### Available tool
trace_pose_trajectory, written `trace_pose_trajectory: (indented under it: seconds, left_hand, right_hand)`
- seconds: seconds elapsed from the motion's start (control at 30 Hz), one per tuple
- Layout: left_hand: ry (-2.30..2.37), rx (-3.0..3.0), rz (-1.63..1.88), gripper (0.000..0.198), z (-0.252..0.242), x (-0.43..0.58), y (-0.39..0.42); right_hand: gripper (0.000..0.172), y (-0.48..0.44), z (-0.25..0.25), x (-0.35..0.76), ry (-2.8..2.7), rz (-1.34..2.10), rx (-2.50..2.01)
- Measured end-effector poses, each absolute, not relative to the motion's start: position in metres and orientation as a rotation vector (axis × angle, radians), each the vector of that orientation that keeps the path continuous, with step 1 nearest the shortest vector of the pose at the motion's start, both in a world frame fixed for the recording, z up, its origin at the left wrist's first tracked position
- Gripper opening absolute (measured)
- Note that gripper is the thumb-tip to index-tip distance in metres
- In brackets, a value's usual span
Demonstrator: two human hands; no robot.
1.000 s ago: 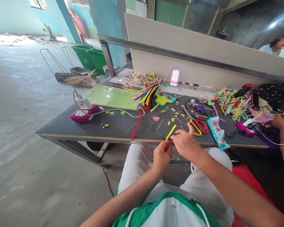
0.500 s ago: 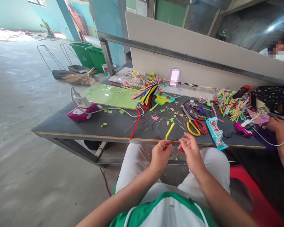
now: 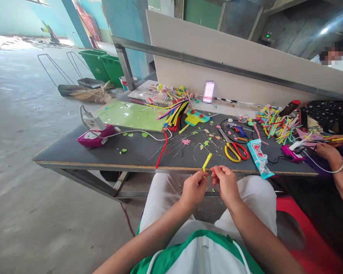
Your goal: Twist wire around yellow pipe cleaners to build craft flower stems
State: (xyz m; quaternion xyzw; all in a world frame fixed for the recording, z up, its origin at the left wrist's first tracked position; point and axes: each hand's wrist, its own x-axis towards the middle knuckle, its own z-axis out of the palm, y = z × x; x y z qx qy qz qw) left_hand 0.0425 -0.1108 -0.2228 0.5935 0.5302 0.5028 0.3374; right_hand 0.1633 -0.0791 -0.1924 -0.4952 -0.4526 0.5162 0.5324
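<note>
My left hand (image 3: 194,188) is closed in a pinch at the table's front edge, holding the lower end of a short yellow twisted pipe cleaner (image 3: 207,161) that points up and away. Close beside it, my right hand (image 3: 224,183) has thumb and forefinger pressed together near the pipe cleaner's base. A thin strand may run between the fingertips, too fine to make out. Just beyond lie thin loose wires (image 3: 177,151), a pink paper star (image 3: 185,142) and green scraps. Scissors (image 3: 233,150) with one yellow and one red handle rest right of these.
A red pipe cleaner (image 3: 161,150) reaches the table's front edge. Left stand a magenta power block (image 3: 95,136) and a green sheet (image 3: 128,117). Pipe cleaner bundles (image 3: 278,123), a blue glue gun (image 3: 240,131) and a blue wrapper (image 3: 258,156) lie right. A co-worker's hand (image 3: 328,153) is far right.
My right hand has moved left and in toward my left hand, and its fingers have drawn together. The yellow pipe cleaner now leans more to the right. The view has shifted slightly.
</note>
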Motion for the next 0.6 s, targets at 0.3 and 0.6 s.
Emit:
trace_pose_trajectory:
  seconds: [0.3,0.6]
  left_hand:
    - [1.582,1.953,1.071,0.021,-0.201,0.037,-0.111]
    - [1.669,2.073,1.129,0.012,-0.209,0.043,-0.107]
  right_hand:
    - [0.033,-0.082,-0.197,0.169,-1.311,1.092,-1.364]
    - [0.034,-0.088,-0.200,0.167,-1.312,1.093,-1.359]
